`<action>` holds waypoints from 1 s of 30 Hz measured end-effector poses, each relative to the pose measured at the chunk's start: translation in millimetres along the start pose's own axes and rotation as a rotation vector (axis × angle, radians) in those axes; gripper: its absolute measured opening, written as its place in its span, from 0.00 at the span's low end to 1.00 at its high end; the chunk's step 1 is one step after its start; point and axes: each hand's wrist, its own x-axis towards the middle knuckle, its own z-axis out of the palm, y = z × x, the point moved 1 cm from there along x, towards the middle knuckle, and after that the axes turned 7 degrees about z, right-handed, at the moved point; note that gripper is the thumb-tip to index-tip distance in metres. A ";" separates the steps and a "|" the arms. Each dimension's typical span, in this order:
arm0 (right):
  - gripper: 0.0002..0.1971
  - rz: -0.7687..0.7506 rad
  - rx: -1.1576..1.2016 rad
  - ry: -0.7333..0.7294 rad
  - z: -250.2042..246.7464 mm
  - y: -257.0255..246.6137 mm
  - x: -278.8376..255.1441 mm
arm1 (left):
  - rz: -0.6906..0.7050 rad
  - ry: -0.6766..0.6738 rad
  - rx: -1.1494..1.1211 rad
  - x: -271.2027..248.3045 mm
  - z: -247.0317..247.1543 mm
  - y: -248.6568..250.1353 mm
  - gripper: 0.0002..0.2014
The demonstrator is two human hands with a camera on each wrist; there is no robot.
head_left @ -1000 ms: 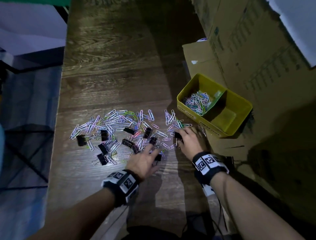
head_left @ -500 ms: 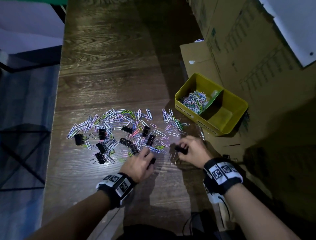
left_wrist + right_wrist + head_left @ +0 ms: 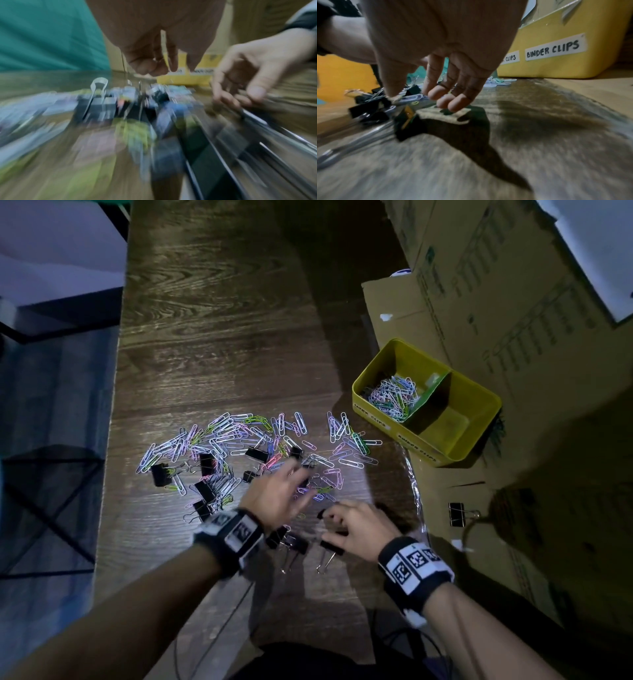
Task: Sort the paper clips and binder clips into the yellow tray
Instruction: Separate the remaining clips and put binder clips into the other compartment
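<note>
We work at the desk, its largest bare stretch toward twelve o'clock. The yellow tray sits at two o'clock from our hands, half on cardboard, close enough to drop into; its far compartment holds paper clips, while the near one, labelled for binder clips, looks empty. The loose paper clips lie spread at eleven o'clock with black binder clips among them. A few binder clips lie pulled toward six o'clock, which we judge is to separate them first. Our left hand, fingers spread and holding nothing, has reached back into the pile since half a second ago. Our right hand has drawn toward us, fingers loosely curled; whether it pinches a clip we cannot tell.
</note>
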 end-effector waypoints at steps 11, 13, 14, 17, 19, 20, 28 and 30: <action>0.22 -0.074 -0.177 -0.059 -3.2 -28.4 35.8 | -0.130 -0.340 -0.097 61.4 -7.1 -25.8 0.10; 0.22 -0.042 -0.163 -0.014 -0.3 -24.2 36.8 | -0.153 -0.340 -0.068 57.3 -9.7 -33.7 0.13; 0.23 -0.029 -0.154 0.000 1.2 -21.1 36.8 | -0.160 -0.353 -0.046 54.8 -11.0 -38.2 0.14; 0.27 0.024 -0.113 0.026 -1.0 -13.3 33.2 | -0.224 -0.368 -0.020 46.4 -18.7 -51.3 0.15; 0.26 0.072 -0.082 0.042 -6.3 -7.0 29.8 | -0.241 -0.380 0.058 42.9 -26.2 -56.1 0.15; 0.25 0.100 -0.048 0.050 -9.2 -2.3 28.5 | -0.238 -0.390 0.117 43.9 -29.9 -55.9 0.16; 0.31 0.322 0.163 0.477 -41.6 26.1 33.3 | -0.188 -0.180 -0.014 125.1 -22.8 -27.7 0.31; 0.42 0.344 -0.018 0.460 -42.7 27.3 35.8 | -0.203 -0.318 -0.013 140.5 -9.5 -17.5 0.35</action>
